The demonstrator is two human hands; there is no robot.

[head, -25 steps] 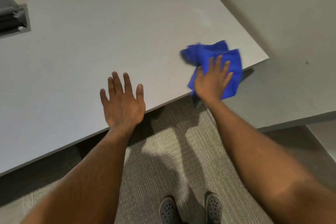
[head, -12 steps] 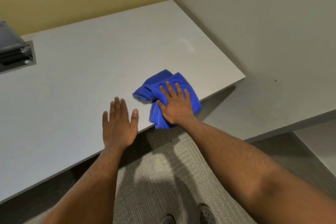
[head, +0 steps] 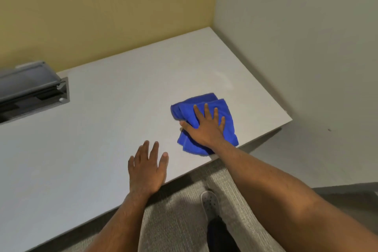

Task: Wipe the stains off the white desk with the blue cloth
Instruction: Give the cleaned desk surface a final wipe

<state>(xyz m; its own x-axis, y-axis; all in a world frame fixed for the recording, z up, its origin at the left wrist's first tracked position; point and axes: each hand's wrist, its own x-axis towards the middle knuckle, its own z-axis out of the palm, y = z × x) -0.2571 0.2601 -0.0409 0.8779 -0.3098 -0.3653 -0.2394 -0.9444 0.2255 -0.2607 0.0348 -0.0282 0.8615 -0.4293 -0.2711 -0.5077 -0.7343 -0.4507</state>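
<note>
The white desk [head: 106, 112] fills the middle of the view, its front edge running from lower left up to a right corner. A crumpled blue cloth [head: 188, 108] lies near that front edge, right of centre. My right hand [head: 206, 127] presses flat on top of the cloth with fingers spread. My left hand [head: 148, 170] rests palm down on the bare desk just left of the cloth, at the front edge, holding nothing. A faint pale smear [head: 223, 76] shows on the desk beyond the cloth.
A grey box with a raised lid [head: 28, 86] sits in a cut-out at the desk's far left. A yellow wall [head: 106, 16] stands behind the desk and a pale wall [head: 296, 47] on the right. Below are grey carpet [head: 176, 217] and my shoe [head: 209, 203].
My right hand slid the cloth left along the front edge from the right corner, then a little away from the edge. My left hand stayed flat on the desk. The camera tilted up.
</note>
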